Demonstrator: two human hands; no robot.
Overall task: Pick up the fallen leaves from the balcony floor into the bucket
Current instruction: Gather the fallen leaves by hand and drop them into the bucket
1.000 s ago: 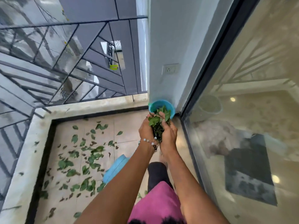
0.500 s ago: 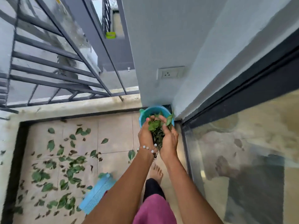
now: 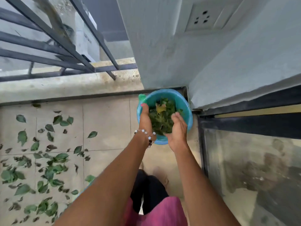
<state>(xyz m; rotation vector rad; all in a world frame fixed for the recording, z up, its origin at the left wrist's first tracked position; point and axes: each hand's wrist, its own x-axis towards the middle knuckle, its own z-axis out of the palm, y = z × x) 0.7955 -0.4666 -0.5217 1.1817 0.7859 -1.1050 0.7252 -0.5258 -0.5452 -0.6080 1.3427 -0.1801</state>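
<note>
A turquoise bucket point(image 3: 185, 105) stands in the balcony corner against the wall, holding a heap of green leaves point(image 3: 161, 116) with one yellow leaf on top. Both my hands are over its mouth. My left hand point(image 3: 145, 119), with a bead bracelet at the wrist, is stretched along the bucket's left side. My right hand point(image 3: 178, 128) is at the near right, palm turned inward, fingers relaxed. The two hands are apart and the leaves lie between them. Many fallen leaves point(image 3: 48, 160) lie scattered on the tiled floor to the left.
A grey metal railing point(image 3: 53, 51) on a stone ledge point(image 3: 65, 85) bounds the balcony at the far side. A wall with a socket point(image 3: 205, 18) rises behind the bucket. A glass sliding door point(image 3: 252, 168) runs along the right. My legs stand below the bucket.
My hands, pressed together around a bunch of leaves before, have lowered over the bucket and parted, and the leaves have dropped in. The camera has tilted down and moved closer.
</note>
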